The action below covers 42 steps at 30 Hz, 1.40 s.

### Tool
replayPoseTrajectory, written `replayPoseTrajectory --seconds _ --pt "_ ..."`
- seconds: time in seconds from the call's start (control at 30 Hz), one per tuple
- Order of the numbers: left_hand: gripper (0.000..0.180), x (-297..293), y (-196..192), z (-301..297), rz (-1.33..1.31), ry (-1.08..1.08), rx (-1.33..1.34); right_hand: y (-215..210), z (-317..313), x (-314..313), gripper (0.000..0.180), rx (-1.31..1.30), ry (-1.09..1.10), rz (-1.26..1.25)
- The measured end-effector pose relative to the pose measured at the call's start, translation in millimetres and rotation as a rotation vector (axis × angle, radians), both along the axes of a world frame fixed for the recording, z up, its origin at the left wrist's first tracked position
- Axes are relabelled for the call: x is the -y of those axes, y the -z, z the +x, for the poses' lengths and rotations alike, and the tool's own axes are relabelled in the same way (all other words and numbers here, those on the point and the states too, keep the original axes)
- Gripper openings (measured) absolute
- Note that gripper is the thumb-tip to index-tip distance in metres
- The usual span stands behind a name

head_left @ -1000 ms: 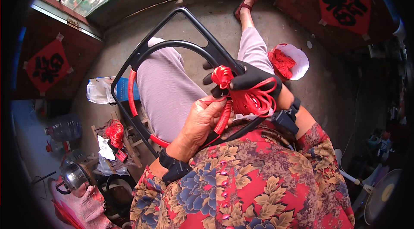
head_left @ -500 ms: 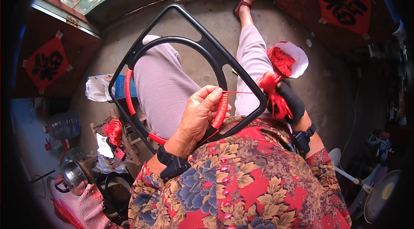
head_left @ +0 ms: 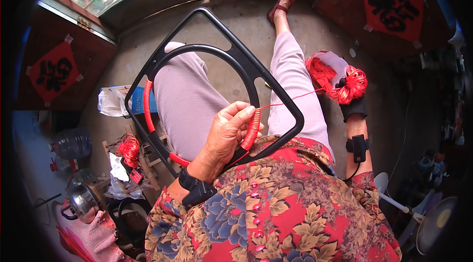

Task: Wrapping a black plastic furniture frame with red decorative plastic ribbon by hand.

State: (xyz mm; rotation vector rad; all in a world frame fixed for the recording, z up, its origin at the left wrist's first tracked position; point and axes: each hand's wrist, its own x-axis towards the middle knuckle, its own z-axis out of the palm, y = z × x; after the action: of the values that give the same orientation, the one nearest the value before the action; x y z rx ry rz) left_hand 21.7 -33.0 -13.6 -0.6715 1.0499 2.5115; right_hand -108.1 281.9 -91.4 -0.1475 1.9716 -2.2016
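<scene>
A black frame (head_left: 212,18), four-cornered with a ring inside it, leans across my lap. Red cord is wound tightly over parts of the ring, with one wrapped stretch (head_left: 149,106) on its left side and another (head_left: 253,126) on its right. My left hand (head_left: 227,126) pinches the ring at the top of the right wrapping, thumb and finger pressed on the cord. From there a strand (head_left: 295,97) runs taut to the right. My right hand (head_left: 352,99), in a black glove, grips a bundle of red cord (head_left: 352,86); its fingers are largely hidden by the bundle.
Behind the bundle stands a white container (head_left: 336,60) with red cord inside. At left, a small wooden stool (head_left: 148,168) holds another red cord hank (head_left: 129,149). A blue and white bag (head_left: 113,101) lies on the floor. A fan (head_left: 436,222) is at lower right.
My right hand has moved outward to the right and slightly up with the cord bundle, drawing out a longer strand. My left hand and the frame have hardly moved.
</scene>
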Motion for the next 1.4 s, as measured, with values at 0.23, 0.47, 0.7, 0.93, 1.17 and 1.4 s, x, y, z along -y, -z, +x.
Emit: replayPoseTrajectory --seconds 0.23,0.47,0.7,0.93,1.17,1.4 --pt "0.018 -4 6 -5 0.033 0.171 0.027 -1 -6 85 0.025 -0.053 0.048 0.213" --pt "0.023 -4 8 -3 0.036 0.222 0.104 -20 10 169 0.044 0.174 -0.563 -0.496" --pt "0.029 -4 5 -1 0.027 0.19 -0.031 -50 9 174 0.063 0.788 -0.902 -1.045" --pt "0.018 -3 9 0 -0.034 0.08 0.003 -100 10 146 0.048 0.42 -0.716 0.016" --pt "0.017 -3 11 -4 -0.001 0.064 -0.053 -67 58 106 0.039 0.413 -0.554 -0.023" --pt "0.02 -1 3 -3 -0.019 0.126 -0.026 -28 77 85 0.048 0.919 -0.29 -0.361"
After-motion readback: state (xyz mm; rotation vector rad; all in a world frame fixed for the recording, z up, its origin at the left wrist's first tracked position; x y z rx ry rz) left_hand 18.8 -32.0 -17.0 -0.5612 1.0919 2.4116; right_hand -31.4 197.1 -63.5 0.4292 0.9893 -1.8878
